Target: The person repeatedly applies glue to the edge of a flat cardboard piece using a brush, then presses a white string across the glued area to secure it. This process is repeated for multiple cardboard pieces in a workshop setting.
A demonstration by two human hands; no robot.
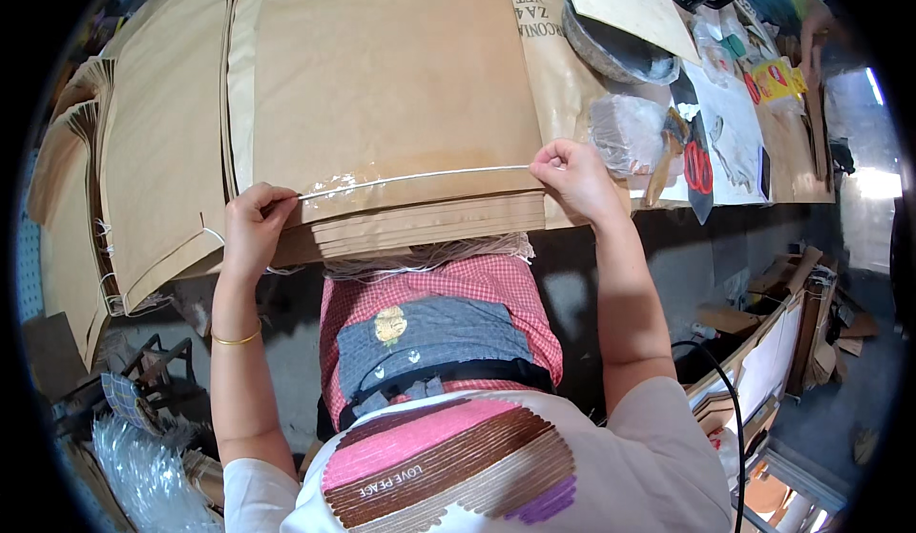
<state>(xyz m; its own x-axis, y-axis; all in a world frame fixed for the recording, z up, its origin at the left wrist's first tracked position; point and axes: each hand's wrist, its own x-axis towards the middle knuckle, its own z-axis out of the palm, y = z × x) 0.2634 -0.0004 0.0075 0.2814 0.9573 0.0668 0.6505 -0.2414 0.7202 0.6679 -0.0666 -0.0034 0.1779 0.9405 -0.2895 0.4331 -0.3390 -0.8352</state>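
Observation:
A white string (410,179) runs taut from side to side over the near edge of a stack of brown kraft paper sheets (391,75). My left hand (254,228) pinches its left end, the thumb and fingers pressed together. At the other end, my right hand (579,182) pinches the string close to the stack's right corner. A shiny, wet-looking patch shows on the paper just under the string near my left hand. Below the stack's stepped front edge, a bundle of loose strings (448,253) lies across my lap.
More folded brown paper stacks (162,123) stand at the left. At the right are a basin (606,51) under a pale board (630,3), a wrapped white block (625,132), a brush (666,156) and red-handled scissors (698,166). Another person's arm (813,41) shows at far right.

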